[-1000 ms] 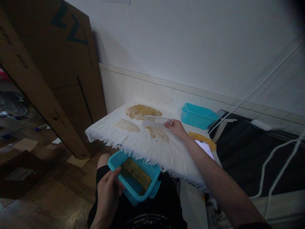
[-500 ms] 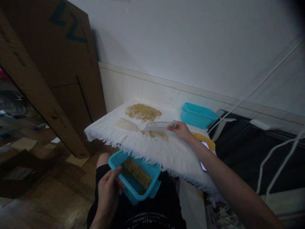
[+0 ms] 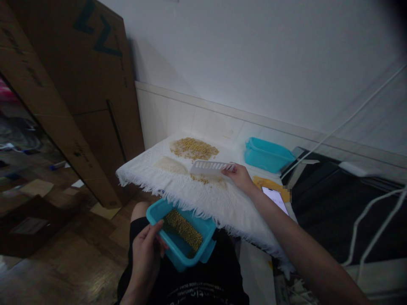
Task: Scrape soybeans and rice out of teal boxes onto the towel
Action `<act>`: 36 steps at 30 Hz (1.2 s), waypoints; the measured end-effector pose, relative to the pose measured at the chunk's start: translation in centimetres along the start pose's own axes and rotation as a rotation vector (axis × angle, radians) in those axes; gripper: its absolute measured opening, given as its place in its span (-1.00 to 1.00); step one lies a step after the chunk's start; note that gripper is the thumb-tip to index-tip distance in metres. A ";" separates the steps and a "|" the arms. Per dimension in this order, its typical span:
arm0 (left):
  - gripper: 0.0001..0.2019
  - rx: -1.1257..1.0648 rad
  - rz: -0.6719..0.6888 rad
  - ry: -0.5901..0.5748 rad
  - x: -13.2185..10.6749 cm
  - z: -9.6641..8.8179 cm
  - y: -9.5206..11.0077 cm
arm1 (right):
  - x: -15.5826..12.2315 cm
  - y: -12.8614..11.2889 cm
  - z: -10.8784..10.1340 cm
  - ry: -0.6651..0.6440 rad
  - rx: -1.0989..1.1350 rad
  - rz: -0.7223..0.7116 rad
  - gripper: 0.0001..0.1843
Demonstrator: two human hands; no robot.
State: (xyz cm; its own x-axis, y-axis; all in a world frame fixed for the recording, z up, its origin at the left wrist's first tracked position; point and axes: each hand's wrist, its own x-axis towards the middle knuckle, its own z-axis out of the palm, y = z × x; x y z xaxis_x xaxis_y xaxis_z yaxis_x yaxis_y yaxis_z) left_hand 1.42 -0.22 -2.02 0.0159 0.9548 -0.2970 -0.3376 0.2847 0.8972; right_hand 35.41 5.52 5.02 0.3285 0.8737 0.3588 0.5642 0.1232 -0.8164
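Note:
My left hand [image 3: 148, 245] grips the rim of a blue plastic bin [image 3: 206, 233] over my lap, thumb on top. Green-yellow beans [image 3: 184, 228] lie inside it. In my right hand [image 3: 238, 176] is a white slotted plastic piece [image 3: 210, 167], held by its right end just above the cloth [image 3: 190, 199]. Beneath its lower edge sits a small scatter of yellow beans [image 3: 200, 178]. Behind it spreads a larger pile of yellow beans [image 3: 193, 148], and to its left a patch of pale grains [image 3: 171, 165].
A second blue bin [image 3: 269, 154] stands at the back right of the table. A lit phone [image 3: 275, 200] lies on a yellow item [image 3: 260, 182] beside my right forearm. Tall cardboard boxes [image 3: 95, 84] rise on the left. White cables [image 3: 356, 224] hang at the right.
The slotted piece has tilted a little in my right hand, staying over the small bean scatter. More of the phone shows now. My left hand keeps its hold on the bin.

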 end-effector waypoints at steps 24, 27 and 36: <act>-0.62 -0.007 0.020 -0.003 -0.2 0.2 0.1 | -4.2 -3.9 -0.5 0.066 -0.038 -0.027 -0.61; -0.63 -0.008 0.009 -0.001 -0.3 0.3 0.3 | -6.9 -5.2 1.0 0.217 -0.077 -0.008 -0.66; -0.63 -0.021 0.028 -0.004 -0.3 0.0 0.6 | -13.2 -7.1 4.3 0.327 -0.285 -0.039 -0.68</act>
State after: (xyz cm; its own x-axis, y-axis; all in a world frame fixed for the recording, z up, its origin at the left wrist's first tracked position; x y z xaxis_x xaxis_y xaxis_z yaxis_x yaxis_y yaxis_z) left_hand 1.23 -0.31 -1.42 0.0100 0.9626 -0.2709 -0.3580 0.2564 0.8978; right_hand 23.82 -4.83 4.15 0.4994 0.6704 0.5488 0.7526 -0.0219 -0.6581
